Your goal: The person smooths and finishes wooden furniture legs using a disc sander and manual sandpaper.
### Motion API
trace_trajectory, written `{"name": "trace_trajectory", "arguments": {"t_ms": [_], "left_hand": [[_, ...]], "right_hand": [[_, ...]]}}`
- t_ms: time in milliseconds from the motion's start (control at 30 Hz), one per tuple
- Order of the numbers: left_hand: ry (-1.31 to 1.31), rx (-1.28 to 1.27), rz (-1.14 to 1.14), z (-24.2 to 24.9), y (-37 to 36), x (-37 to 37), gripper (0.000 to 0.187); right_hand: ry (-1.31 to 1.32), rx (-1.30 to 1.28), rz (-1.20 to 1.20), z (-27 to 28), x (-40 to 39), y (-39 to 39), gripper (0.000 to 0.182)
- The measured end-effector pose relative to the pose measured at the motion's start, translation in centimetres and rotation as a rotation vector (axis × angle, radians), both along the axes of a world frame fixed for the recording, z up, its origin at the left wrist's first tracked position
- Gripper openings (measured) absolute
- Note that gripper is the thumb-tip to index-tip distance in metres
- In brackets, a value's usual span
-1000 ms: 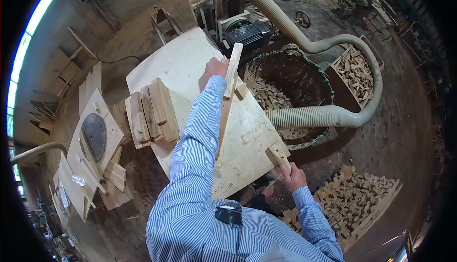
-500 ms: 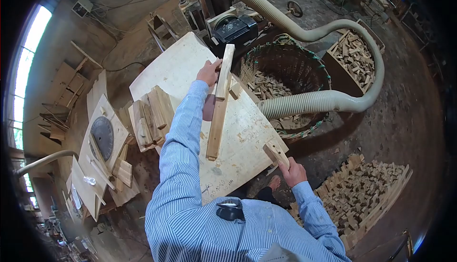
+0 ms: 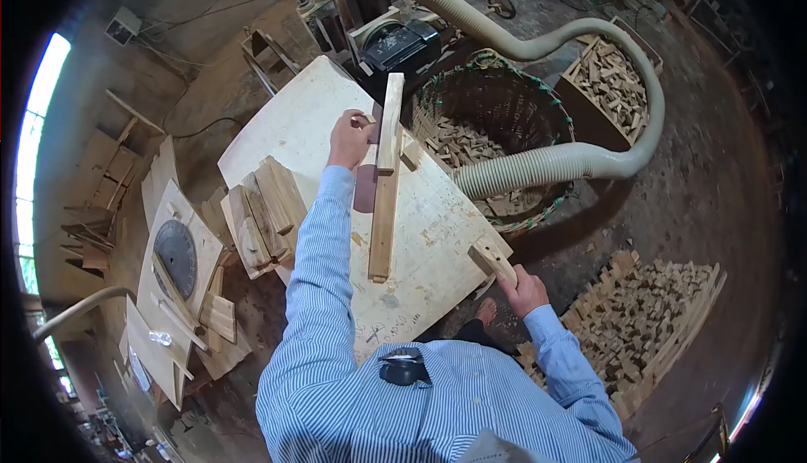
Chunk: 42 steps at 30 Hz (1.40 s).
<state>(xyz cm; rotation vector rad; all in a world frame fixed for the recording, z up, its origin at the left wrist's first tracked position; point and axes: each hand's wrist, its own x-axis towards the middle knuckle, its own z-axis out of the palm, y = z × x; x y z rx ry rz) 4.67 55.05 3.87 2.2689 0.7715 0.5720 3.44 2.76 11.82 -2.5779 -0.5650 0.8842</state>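
Observation:
Over the pale board table (image 3: 429,236), my left hand (image 3: 349,137) is closed in a pinch around a small wood piece (image 3: 363,119), left of an upright wooden fence (image 3: 392,122). A long brown wood strip (image 3: 382,227) runs down from that fence, with a small block (image 3: 409,153) at its right. Beside the strip, a dark reddish patch (image 3: 365,188) shows in the tabletop. At the table's right corner, my right hand (image 3: 527,291) is wrapped round a wooden handle (image 3: 494,263).
A wicker basket (image 3: 561,110) of offcuts stands behind, crossed by a ribbed hose (image 3: 538,164). A black motor (image 3: 399,45) sits at the table's far edge. Wood boards (image 3: 267,206) lie at the left; piled blocks (image 3: 639,320) are on the floor at the right.
My left hand has moved slightly away from the fence, and a small wood piece now shows in its fingers. My right hand stays on the handle. The whole view has shifted a little.

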Motion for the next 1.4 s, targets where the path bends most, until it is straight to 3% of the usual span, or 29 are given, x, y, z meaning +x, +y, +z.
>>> {"name": "trace_trajectory", "arguments": {"t_ms": [67, 100, 200, 333, 367, 400, 500, 567, 600, 733, 800, 833, 867, 900, 1000, 1067, 1133, 1200, 1400], "left_hand": [[-0.159, -0.432, 0.099, 0.8, -1.5, -1.1, 0.039], [-0.225, -0.520, 0.106, 1.0, -2.2, -1.2, 0.036], [-0.272, -0.686, 0.116, 2.3, -4.2, -0.8, 0.038], [-0.388, -0.880, -0.027, 2.5, -6.7, 3.7, 0.057], [-0.457, -0.657, -0.095, -1.1, -6.4, 5.6, 0.066], [-0.421, -0.779, -0.073, 4.3, -8.8, 5.0, 0.071], [-0.385, -0.739, -0.056, 4.0, -10.3, 3.0, 0.078], [-0.239, -0.014, 0.010, 2.3, -11.8, -0.9, 0.073], [-0.175, 0.015, 0.024, 2.1, -12.7, -2.9, 0.076], [0.030, 0.086, 0.037, -0.2, -15.2, -9.3, 0.080], [0.213, 0.164, 0.034, -0.3, -16.2, -10.3, 0.084], [0.220, 0.122, 0.035, -0.5, -16.3, -10.4, 0.086], [0.216, 0.117, 0.047, -0.6, -16.4, -10.4, 0.086], [0.219, 0.121, 0.053, -0.4, -16.5, -10.4, 0.085], [0.219, 0.109, 0.072, 0.0, -16.8, -10.5, 0.083], [0.214, 0.095, 0.082, 0.2, -16.7, -10.4, 0.082], [0.221, 0.080, 0.075, 0.1, -16.7, -10.5, 0.079], [0.228, 0.068, 0.092, -0.2, -16.5, -10.6, 0.078], [0.257, 0.015, 0.078, 0.2, -15.7, -10.4, 0.077]], "right_hand": [[-0.011, 0.024, 0.021, -0.2, 0.0, -0.3, 0.049], [-0.027, 0.035, 0.024, -0.1, -0.1, -0.2, 0.049], [-0.033, -0.007, 0.021, -0.1, -0.1, -0.2, 0.049], [0.024, 0.061, -0.031, -0.7, -0.3, -0.5, 0.046], [0.023, 0.073, -0.003, -0.7, -0.3, -0.3, 0.046], [-0.007, 0.063, -0.002, -0.5, -0.4, -0.4, 0.046], [-0.045, 0.049, 0.007, -0.9, -0.6, -1.1, 0.046], [-0.031, 0.045, -0.007, -1.1, -0.5, -1.5, 0.046], [-0.057, 0.066, 0.007, -1.4, -0.5, -2.0, 0.041], [-0.138, 0.574, -0.186, -3.4, 4.1, -1.3, 0.019], [-0.210, 0.606, -0.077, -2.2, 10.8, 2.8, 0.018], [-0.218, 0.641, -0.026, -2.0, 14.5, 5.6, 0.019], [-0.279, 0.517, 0.126, -2.2, 18.8, 8.5, 0.023], [-0.388, 0.718, 0.225, -3.4, 22.3, 12.8, 0.029], [-0.398, 0.602, 0.359, -3.7, 29.7, 26.0, 0.037], [-0.458, 0.403, 0.516, -3.1, 32.0, 34.9, 0.041], [-0.593, 0.503, 0.722, -6.8, 35.2, 42.2, 0.042], [-0.560, 0.408, 0.791, -7.2, 34.4, 47.4, 0.044], [-0.579, 0.152, 1.052, -11.5, 32.7, 57.5, 0.047]]}}
